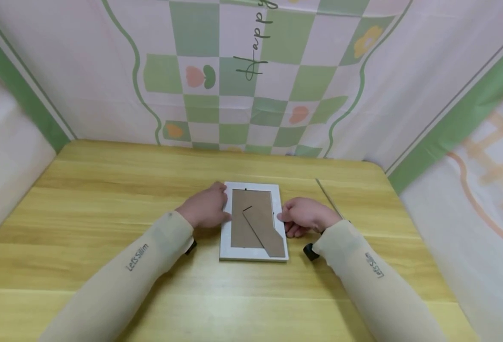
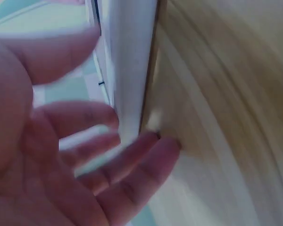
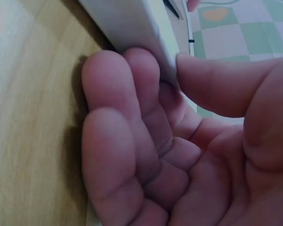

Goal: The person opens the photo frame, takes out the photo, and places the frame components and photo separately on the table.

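A white picture frame [image 1: 253,254] lies with its back up on the wooden table. Its brown backing board [image 1: 245,228] carries a brown stand leg that slants toward the lower right corner. My left hand [image 1: 205,207] holds the frame's left edge, thumb on the border and fingers along the side by the far corner. In the left wrist view those fingers are spread and slightly bent. At the right edge my right hand [image 1: 304,216] pinches the border, its thumb [image 3: 212,84] on top and its curled fingers [image 3: 108,80] low against the side, near the tabletop.
A thin greyish strip [image 1: 328,195] lies right of the frame, partly hidden by my right wrist. Behind the wooden table [image 1: 106,190] hangs a green-and-white checked cloth [image 1: 243,109]; pale cloths hang at both sides.
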The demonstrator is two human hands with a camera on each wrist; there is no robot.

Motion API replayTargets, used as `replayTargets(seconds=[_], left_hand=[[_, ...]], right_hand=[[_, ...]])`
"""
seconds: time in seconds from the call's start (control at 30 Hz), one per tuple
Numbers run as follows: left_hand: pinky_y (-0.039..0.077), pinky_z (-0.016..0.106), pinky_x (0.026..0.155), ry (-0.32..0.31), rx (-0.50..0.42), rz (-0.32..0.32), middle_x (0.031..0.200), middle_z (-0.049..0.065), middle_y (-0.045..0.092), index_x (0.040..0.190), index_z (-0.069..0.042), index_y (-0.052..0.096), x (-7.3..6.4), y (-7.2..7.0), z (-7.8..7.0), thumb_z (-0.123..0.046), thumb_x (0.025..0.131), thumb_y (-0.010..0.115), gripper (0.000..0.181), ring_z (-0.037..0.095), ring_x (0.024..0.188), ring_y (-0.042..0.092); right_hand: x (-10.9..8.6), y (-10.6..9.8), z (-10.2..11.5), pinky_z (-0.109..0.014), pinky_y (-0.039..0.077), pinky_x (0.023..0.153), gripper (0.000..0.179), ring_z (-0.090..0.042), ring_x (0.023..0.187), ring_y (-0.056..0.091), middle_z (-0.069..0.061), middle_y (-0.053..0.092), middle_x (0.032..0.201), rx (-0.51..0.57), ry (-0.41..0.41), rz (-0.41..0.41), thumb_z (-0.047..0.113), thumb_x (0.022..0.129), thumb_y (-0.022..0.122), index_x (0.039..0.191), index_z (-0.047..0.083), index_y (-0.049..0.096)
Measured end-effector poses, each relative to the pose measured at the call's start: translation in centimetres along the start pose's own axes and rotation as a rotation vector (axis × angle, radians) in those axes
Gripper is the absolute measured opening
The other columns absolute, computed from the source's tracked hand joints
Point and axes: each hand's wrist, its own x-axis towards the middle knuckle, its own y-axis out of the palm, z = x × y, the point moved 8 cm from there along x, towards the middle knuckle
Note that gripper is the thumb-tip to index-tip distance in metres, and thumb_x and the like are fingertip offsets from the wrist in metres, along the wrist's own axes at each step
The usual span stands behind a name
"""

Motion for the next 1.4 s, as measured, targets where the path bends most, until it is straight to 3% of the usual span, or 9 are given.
replayTargets(seconds=[0.1,0.23,0.43,0.63,0.9,1.03,1.17,1.27,1.4], left_hand=[[0.050,0.036,0.072,-0.053,-0.071,-0.041,0.107,0.018,0.061,0.076,-0.007,0.058,0.0,-0.3,0.2,-0.025,0.092,0.072,0.028,0.022,0.077,0.056],[0.044,0.033,0.061,-0.132,-0.261,-0.079,0.071,0.010,0.056,0.075,-0.005,0.051,-0.2,0.2,0.8,-0.017,0.090,0.074,0.030,0.018,0.060,0.052],[0.052,0.028,0.062,-0.187,-0.516,-0.098,0.105,0.020,0.065,0.107,0.004,0.064,-0.5,1.3,1.6,-0.008,0.092,0.071,0.021,0.018,0.062,0.063],[0.050,0.030,0.062,-0.165,-0.449,-0.090,0.076,0.009,0.058,0.085,-0.004,0.056,-0.4,1.3,1.3,-0.009,0.094,0.067,0.015,0.020,0.062,0.059],[0.048,0.032,0.064,-0.158,-0.401,-0.096,0.075,0.008,0.059,0.084,-0.005,0.057,-0.5,1.1,1.2,-0.010,0.094,0.067,0.015,0.020,0.062,0.059],[0.049,0.032,0.063,-0.165,-0.413,-0.096,0.075,0.008,0.059,0.084,-0.005,0.057,-0.5,1.2,1.1,-0.010,0.094,0.067,0.015,0.020,0.062,0.059],[0.050,0.031,0.063,-0.174,-0.427,-0.095,0.075,0.007,0.060,0.084,-0.005,0.057,-0.5,1.4,1.2,-0.010,0.095,0.067,0.015,0.020,0.064,0.059],[0.050,0.031,0.064,-0.172,-0.428,-0.092,0.076,0.007,0.061,0.085,-0.006,0.058,-0.4,1.4,1.2,-0.010,0.095,0.067,0.014,0.020,0.065,0.059],[0.050,0.031,0.064,-0.164,-0.428,-0.089,0.077,0.006,0.061,0.085,-0.006,0.058,-0.3,1.4,1.0,-0.010,0.095,0.067,0.014,0.020,0.067,0.060]], right_hand=[[0.1,0.1,0.2,-0.031,0.054,0.059,0.023,-0.027,0.069,0.067,-0.018,0.065,0.082,-0.015,-0.002,0.003,0.020,0.100,0.060,0.085,0.003,0.056],[0.0,0.2,0.3,-0.031,0.054,0.059,0.024,-0.027,0.069,0.066,-0.018,0.064,0.081,-0.020,-0.005,-0.009,0.019,0.101,0.059,0.083,0.003,0.055],[-0.6,0.7,0.6,-0.033,0.054,0.060,0.020,-0.024,0.069,0.062,-0.016,0.061,0.082,-0.004,-0.033,-0.072,0.014,0.102,0.057,0.086,0.002,0.052],[-1.5,1.1,0.7,-0.035,0.055,0.064,0.011,-0.025,0.073,0.060,-0.015,0.059,0.089,0.084,-0.020,-0.107,0.008,0.102,0.053,0.094,0.002,0.050],[-1.4,0.8,0.5,-0.038,0.056,0.071,0.008,-0.026,0.078,0.060,-0.016,0.058,0.094,0.197,-0.041,-0.086,0.007,0.101,0.055,0.097,0.001,0.051],[-1.0,0.7,-0.2,-0.039,0.056,0.076,0.006,-0.026,0.082,0.062,-0.014,0.059,0.096,0.422,-0.053,-0.038,0.005,0.101,0.054,0.101,-0.001,0.052],[-0.7,0.9,-0.4,-0.041,0.055,0.083,0.024,-0.025,0.091,0.067,-0.014,0.065,0.103,0.656,-0.080,0.045,0.004,0.101,0.052,0.122,-0.007,0.047],[-0.7,1.1,-0.4,-0.042,0.053,0.087,0.035,-0.026,0.095,0.067,-0.015,0.067,0.105,0.725,-0.085,0.094,0.004,0.103,0.050,0.132,-0.010,0.039],[-0.8,1.1,-0.6,-0.043,0.051,0.091,0.028,-0.026,0.098,0.066,-0.014,0.067,0.105,0.766,-0.072,0.130,0.004,0.104,0.048,0.128,-0.008,0.041]])
